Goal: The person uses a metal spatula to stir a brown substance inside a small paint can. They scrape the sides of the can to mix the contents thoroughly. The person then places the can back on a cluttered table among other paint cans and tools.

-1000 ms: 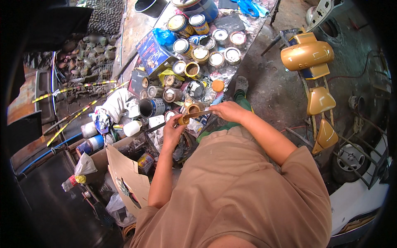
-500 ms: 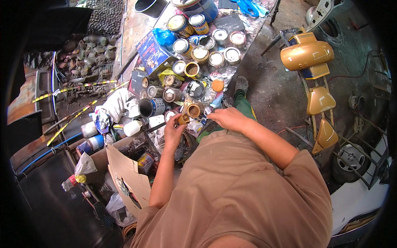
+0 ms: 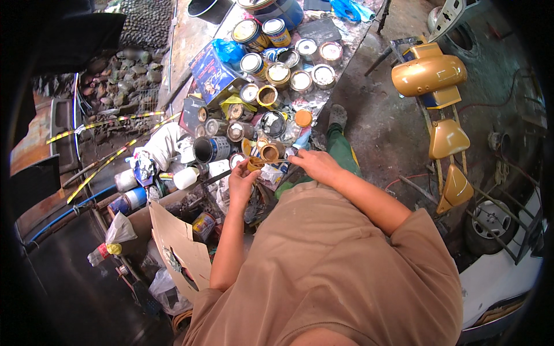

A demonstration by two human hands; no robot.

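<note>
My left hand (image 3: 241, 177) is closed around a small cup of gold-brown paint (image 3: 254, 167), thumb and fingers at its side. In my right hand (image 3: 315, 165), a thin stirring stick (image 3: 277, 161) is pinched between thumb and fingers. The stick reaches left, nearly level, and its paint-coated end lies over the cup's mouth. Just beyond the cup stands an open can (image 3: 269, 152) with gold-brown paint inside and drips on its wall. An orange-topped can (image 3: 303, 118) and a grey-topped can (image 3: 273, 123) stand farther off.
Several paint cans (image 3: 278, 74) crowd the paint-stained table (image 3: 346, 60). A dark-mouthed can (image 3: 211, 150) and a white bottle (image 3: 185, 179) lie at the left. Gold-painted panels (image 3: 430, 76) rest on a rack at the right. Torn cardboard (image 3: 180, 245) stands beside my left forearm.
The stick in my right hand has lifted and levelled out, its coated end now across the cup's mouth. My left hand and the cup have stayed nearly in place.
</note>
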